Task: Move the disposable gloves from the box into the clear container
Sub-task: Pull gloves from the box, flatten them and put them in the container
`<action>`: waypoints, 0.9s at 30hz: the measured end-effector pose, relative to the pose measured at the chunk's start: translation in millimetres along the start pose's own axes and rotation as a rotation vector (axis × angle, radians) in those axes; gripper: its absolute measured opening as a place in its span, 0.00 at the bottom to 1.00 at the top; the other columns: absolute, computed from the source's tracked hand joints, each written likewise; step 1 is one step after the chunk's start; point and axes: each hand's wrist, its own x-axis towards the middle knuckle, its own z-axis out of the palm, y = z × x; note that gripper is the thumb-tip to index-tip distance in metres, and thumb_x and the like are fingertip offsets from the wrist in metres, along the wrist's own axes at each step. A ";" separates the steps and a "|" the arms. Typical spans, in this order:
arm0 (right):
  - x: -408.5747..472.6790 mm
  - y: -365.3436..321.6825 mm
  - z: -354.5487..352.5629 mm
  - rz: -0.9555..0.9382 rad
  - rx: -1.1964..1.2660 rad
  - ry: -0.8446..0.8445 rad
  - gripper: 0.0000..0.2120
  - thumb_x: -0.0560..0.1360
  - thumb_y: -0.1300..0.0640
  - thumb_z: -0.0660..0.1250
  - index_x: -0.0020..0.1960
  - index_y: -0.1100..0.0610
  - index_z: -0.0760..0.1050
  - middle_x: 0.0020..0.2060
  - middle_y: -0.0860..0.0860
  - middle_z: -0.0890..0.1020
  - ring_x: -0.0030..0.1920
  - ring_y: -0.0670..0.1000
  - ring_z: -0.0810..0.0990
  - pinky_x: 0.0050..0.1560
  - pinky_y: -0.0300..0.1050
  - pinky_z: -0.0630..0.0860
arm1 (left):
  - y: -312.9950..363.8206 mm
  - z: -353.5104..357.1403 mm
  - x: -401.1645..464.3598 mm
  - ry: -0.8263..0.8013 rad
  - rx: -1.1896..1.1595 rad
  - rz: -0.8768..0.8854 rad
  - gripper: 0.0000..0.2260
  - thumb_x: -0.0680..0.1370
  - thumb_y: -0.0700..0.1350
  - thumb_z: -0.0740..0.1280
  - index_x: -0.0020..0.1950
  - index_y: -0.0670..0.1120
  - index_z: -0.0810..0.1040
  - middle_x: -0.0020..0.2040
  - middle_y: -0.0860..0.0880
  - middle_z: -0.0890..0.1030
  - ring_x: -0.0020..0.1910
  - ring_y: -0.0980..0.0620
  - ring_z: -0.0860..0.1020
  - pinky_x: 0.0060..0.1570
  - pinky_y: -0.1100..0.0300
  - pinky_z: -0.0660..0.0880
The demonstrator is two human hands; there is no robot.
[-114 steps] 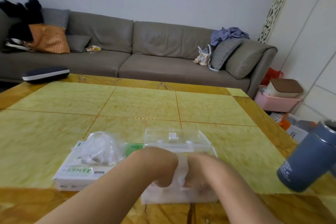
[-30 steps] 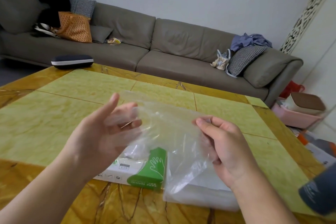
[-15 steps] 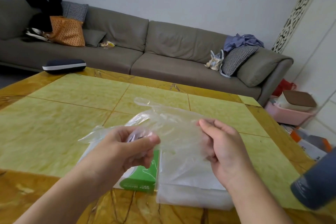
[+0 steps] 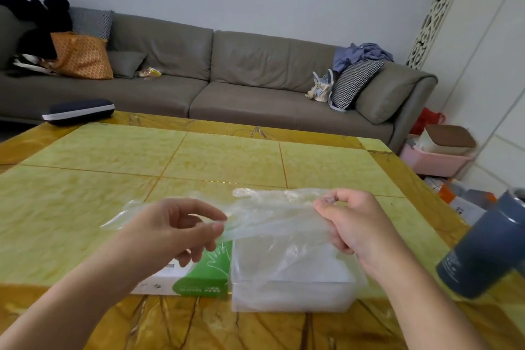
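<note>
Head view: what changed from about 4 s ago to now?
Both hands left the clear plastic container and rose above it. The left hand and right hand now each pinch an end of a thin transparent disposable glove, stretched flat between them after being held bunched half a second ago. The green-and-white glove box and the container stayed side by side on the yellow table.

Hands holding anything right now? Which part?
Both pinch one clear disposable glove, stretched above the clear container: left hand near one end, right hand at the other.
</note>
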 end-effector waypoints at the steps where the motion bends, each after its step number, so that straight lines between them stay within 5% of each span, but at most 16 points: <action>1: -1.0 2.0 -1.2 0.010 -0.062 -0.009 0.04 0.81 0.58 0.69 0.49 0.58 0.80 0.24 0.52 0.71 0.23 0.51 0.66 0.25 0.38 0.61 | 0.6 -1.0 -0.2 0.043 0.128 0.005 0.09 0.73 0.54 0.75 0.50 0.53 0.86 0.38 0.48 0.86 0.33 0.51 0.80 0.39 0.54 0.77; 5: -2.5 8.3 -3.8 0.056 -0.218 -0.063 0.02 0.79 0.58 0.68 0.51 0.54 0.79 0.22 0.50 0.76 0.20 0.50 0.69 0.23 0.35 0.63 | 10.0 15.9 -3.2 0.480 0.573 0.414 0.03 0.77 0.53 0.72 0.44 0.58 0.80 0.40 0.60 0.81 0.41 0.59 0.78 0.36 0.63 0.73; 7: -2.9 7.7 -3.5 0.071 -0.287 -0.102 0.02 0.80 0.57 0.67 0.49 0.55 0.78 0.22 0.49 0.76 0.19 0.50 0.70 0.23 0.36 0.62 | 21.5 41.0 0.2 0.383 0.613 0.578 0.03 0.78 0.50 0.68 0.47 0.59 0.80 0.43 0.62 0.80 0.47 0.61 0.77 0.40 0.66 0.73; 11: -6.7 4.5 -4.4 0.078 -0.383 -0.153 0.03 0.79 0.57 0.67 0.48 0.55 0.79 0.23 0.50 0.79 0.20 0.49 0.72 0.22 0.37 0.64 | 16.0 92.9 37.9 -0.064 0.828 0.321 0.09 0.82 0.48 0.63 0.58 0.56 0.82 0.51 0.59 0.81 0.46 0.59 0.79 0.49 0.63 0.78; 16: -5.4 6.0 -8.4 0.088 -0.504 -0.163 0.02 0.79 0.57 0.70 0.47 0.54 0.79 0.30 0.53 0.83 0.19 0.47 0.74 0.23 0.39 0.68 | -7.2 113.4 71.2 -0.301 0.984 0.015 0.13 0.81 0.53 0.66 0.65 0.57 0.76 0.59 0.55 0.78 0.54 0.52 0.79 0.58 0.53 0.79; 20: -2.3 7.3 -9.1 0.047 -0.553 -0.177 0.06 0.81 0.52 0.69 0.47 0.53 0.80 0.30 0.53 0.84 0.19 0.48 0.73 0.23 0.38 0.68 | -2.1 115.4 73.3 -0.376 1.001 0.006 0.11 0.79 0.49 0.68 0.61 0.58 0.79 0.54 0.56 0.79 0.50 0.55 0.80 0.48 0.59 0.81; 25: 3.5 11.2 -5.2 0.011 -0.776 -0.076 0.08 0.77 0.57 0.67 0.42 0.56 0.83 0.27 0.52 0.84 0.23 0.51 0.83 0.30 0.43 0.81 | 8.9 118.4 78.2 -0.180 0.900 0.177 0.04 0.78 0.55 0.72 0.50 0.56 0.82 0.45 0.55 0.81 0.43 0.54 0.81 0.47 0.56 0.81; 27: 4.6 11.9 -1.8 0.002 -0.836 -0.046 0.05 0.74 0.61 0.68 0.41 0.55 0.81 0.28 0.51 0.84 0.25 0.52 0.84 0.35 0.49 0.85 | 15.0 124.0 78.6 -0.231 0.889 0.151 0.13 0.82 0.56 0.66 0.48 0.50 0.84 0.43 0.53 0.84 0.42 0.52 0.82 0.47 0.55 0.81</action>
